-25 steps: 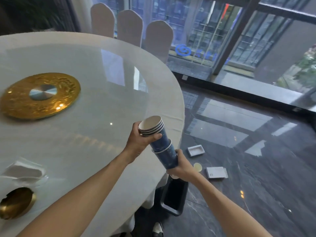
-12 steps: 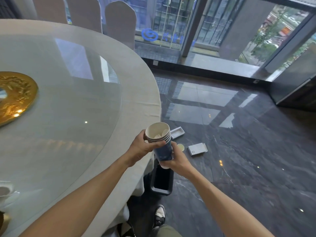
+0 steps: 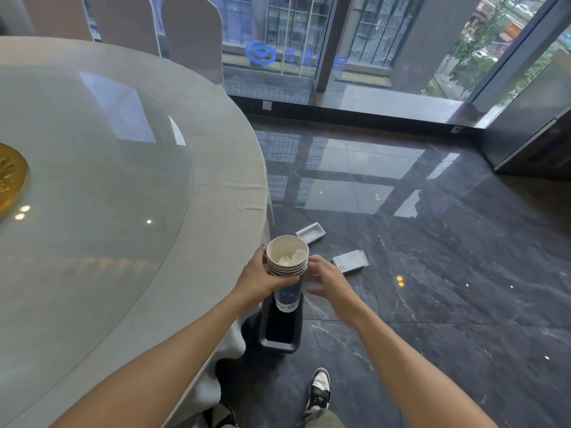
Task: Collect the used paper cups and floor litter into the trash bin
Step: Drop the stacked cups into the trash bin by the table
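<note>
A stack of several nested blue-and-white paper cups [image 3: 288, 267] hangs upright in the air, with crumpled white paper inside the top cup. My left hand [image 3: 262, 281] grips the stack just under its rims. My right hand [image 3: 329, 279] hovers beside the stack on the right, fingers spread, apart from the cups. Directly below the stack stands a dark rectangular trash bin [image 3: 279, 345] on the floor, next to the table's edge. Floor litter lies beyond: a white open box tray [image 3: 310, 232] and a flat white box [image 3: 350, 261].
A big round table [image 3: 216, 168] with a cloth and a glass turntable fills the left; a gold disc [image 3: 9, 177] sits at its middle. Covered chairs [image 3: 191, 35] stand behind it. Dark glossy floor stretches right toward glass walls. My shoe [image 3: 319, 389] is near the bin.
The two part-stacks have been pushed into one stack. My right hand has let go of the cups and opened beside them. The view has swung right and down over the bin.
</note>
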Demonstrator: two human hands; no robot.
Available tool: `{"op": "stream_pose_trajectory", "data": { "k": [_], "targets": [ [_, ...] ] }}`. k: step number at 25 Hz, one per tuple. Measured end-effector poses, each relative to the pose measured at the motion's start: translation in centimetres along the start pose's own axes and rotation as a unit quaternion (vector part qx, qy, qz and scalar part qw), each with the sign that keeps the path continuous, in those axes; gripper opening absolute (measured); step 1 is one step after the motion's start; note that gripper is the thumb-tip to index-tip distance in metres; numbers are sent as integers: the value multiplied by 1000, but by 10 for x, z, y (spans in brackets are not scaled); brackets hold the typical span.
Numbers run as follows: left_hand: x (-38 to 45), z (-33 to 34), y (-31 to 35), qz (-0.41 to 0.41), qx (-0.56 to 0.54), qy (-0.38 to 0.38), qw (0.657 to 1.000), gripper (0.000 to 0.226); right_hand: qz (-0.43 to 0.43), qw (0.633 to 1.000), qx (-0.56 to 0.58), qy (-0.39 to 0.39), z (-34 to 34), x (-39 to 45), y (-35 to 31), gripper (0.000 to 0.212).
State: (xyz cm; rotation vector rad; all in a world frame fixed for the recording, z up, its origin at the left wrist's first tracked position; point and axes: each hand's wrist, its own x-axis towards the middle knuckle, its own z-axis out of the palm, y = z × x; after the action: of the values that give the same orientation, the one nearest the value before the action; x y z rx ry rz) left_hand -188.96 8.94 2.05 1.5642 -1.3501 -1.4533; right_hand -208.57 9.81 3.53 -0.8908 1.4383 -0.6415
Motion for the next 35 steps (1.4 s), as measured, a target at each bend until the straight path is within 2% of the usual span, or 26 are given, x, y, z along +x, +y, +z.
{"op": "stream_pose_trajectory", "data": {
  "k": [3, 7, 10, 13, 16, 20, 23, 24, 29, 33, 35],
  "targets": [
    [12, 32, -10, -32, 3, 13, 999, 87, 41, 999, 10, -32, -29, 18, 7, 44],
    [34, 70, -42, -81, 44, 37, 995, 85, 52, 996, 14, -74, -54, 53, 39, 32],
    [55, 96, -79, -156, 39, 55, 985, 82, 67, 994, -20, -81, -63, 96, 78, 22],
    [74, 115, -120, -250, -32, 50, 966, 70, 101, 991, -69, -52, -59, 134, 124, 26],
    [100, 135, -182, -330, -85, 73, 937, 46, 154, 985, -74, -36, -54, 175, 177, 24],
    [126, 157, -263, -394, -61, 88, 913, 33, 204, 973, -106, -19, -41, 215, 251, 23],
    [133, 171, -304, -434, -49, 96, 894, 8, 230, 967, -110, -21, -29, 229, 294, 27],
    [134, 176, -318, -448, -44, 87, 889, 7, 246, 964, -100, -24, -25, 233, 306, 29],
    [136, 184, -367, -497, -27, 28, 867, 24, 328, 943, -42, -33, -11, 241, 350, 24],
    [145, 188, -373, -509, -34, 32, 859, 26, 344, 938, 13, -27, -12, 248, 361, 25],
    [146, 187, -364, -510, -56, 30, 858, 34, 339, 939, 42, -28, -13, 247, 355, 34]
  ]
}}
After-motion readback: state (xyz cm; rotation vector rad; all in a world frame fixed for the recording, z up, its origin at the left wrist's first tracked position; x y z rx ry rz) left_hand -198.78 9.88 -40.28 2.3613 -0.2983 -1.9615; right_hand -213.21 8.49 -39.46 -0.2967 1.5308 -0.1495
